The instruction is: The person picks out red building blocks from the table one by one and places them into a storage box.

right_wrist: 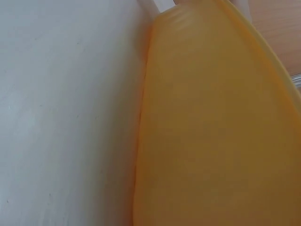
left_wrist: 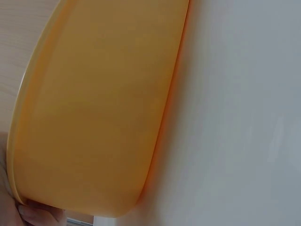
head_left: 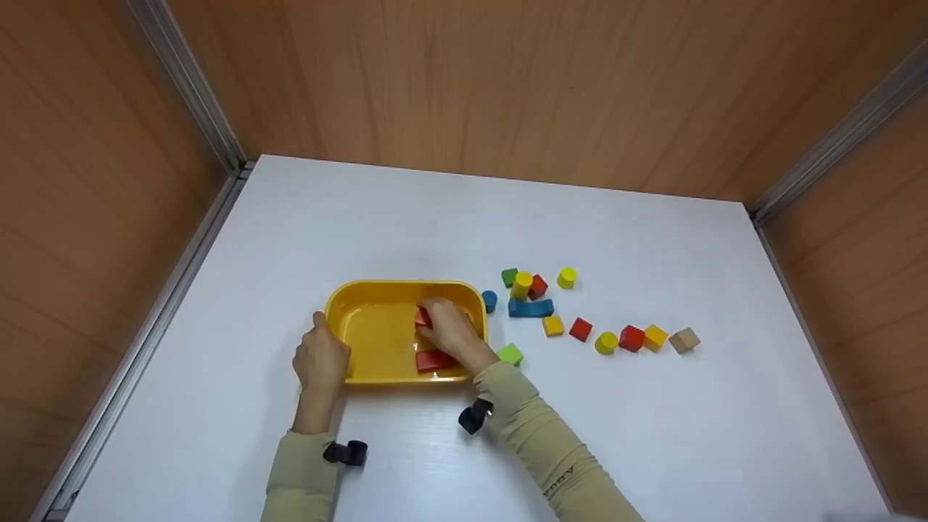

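Note:
A yellow tray (head_left: pixel 377 348) lies on the white table, and its outer wall (left_wrist: pixel 99 108) fills much of the left wrist view. My left hand (head_left: pixel 321 355) grips the tray's left end; some of its fingers (left_wrist: pixel 37 215) show under the rim. Inside the tray's right half, my right hand (head_left: pixel 451 330) pinches a red block (head_left: pixel 422 317), partly covered by the fingers. Another red block (head_left: pixel 435 360) lies in the tray below that hand. The right wrist view shows the tray's side (right_wrist: pixel 211 117) but not the right hand's grip.
Right of the tray lie a blue cylinder (head_left: pixel 489 301), a light green block (head_left: pixel 510 354), a blue curved block (head_left: pixel 531 308), a standing yellow cylinder (head_left: pixel 521 286), and several red, yellow and green pieces. A plain wooden block (head_left: pixel 684 341) is farthest right. Wooden walls border the table.

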Demonstrator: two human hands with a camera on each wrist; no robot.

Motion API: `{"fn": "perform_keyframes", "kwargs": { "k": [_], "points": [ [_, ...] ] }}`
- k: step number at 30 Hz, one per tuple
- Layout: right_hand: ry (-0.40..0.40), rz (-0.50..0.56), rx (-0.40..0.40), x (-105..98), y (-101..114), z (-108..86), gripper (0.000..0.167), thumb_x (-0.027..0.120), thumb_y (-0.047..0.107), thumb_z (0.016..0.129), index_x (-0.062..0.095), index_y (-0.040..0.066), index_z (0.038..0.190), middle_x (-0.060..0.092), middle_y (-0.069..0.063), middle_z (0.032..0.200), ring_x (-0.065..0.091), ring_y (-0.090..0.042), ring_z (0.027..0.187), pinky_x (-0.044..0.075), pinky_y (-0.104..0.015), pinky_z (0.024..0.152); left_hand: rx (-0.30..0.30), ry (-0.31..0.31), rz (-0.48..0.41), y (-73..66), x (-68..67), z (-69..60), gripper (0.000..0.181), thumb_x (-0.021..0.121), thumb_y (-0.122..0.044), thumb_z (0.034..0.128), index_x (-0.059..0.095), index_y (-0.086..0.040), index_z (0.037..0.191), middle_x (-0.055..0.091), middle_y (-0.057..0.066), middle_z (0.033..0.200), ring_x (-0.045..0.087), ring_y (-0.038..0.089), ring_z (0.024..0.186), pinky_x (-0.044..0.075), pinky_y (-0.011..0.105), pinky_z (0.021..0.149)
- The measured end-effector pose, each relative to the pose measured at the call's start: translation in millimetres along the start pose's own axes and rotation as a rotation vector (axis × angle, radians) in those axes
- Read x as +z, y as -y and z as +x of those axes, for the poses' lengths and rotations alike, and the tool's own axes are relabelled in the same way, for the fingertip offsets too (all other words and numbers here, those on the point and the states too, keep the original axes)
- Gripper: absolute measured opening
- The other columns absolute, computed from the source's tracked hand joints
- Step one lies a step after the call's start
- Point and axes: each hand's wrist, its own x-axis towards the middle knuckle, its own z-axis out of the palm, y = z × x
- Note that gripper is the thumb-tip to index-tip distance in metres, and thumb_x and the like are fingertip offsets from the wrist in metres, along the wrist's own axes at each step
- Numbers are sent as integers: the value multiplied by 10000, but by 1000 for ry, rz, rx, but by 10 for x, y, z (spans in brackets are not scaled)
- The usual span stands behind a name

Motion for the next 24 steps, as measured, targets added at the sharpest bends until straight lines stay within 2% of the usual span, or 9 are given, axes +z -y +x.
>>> {"fn": "perform_keyframes", "kwargs": {
  "k": [13,20,24],
  "points": [
    [27,-60,-21,60,-37,13,393,621,185,821,534,57,1182,558,-53,1059,494,-163,895,407,-275,856,-12,12,11,-12,-6,2,375,529,38,754,411,83,1107,562,187,695,526,252,503,405,359,426],
    [12,-111,-58,84,-39,4,368,616,188,825,537,50,1157,564,-58,1006,502,-178,868,417,-267,828,-3,8,6,-16,-8,-4,323,522,62,755,424,87,1062,571,203,702,535,249,492,410,340,411],
    [31,-110,-45,82,-28,-2,389,607,194,833,514,56,1185,558,-62,1013,496,-176,864,420,-278,831,-21,25,13,-20,-13,1,336,524,53,761,418,82,1079,576,201,726,541,250,515,417,347,435]
  ]
}}
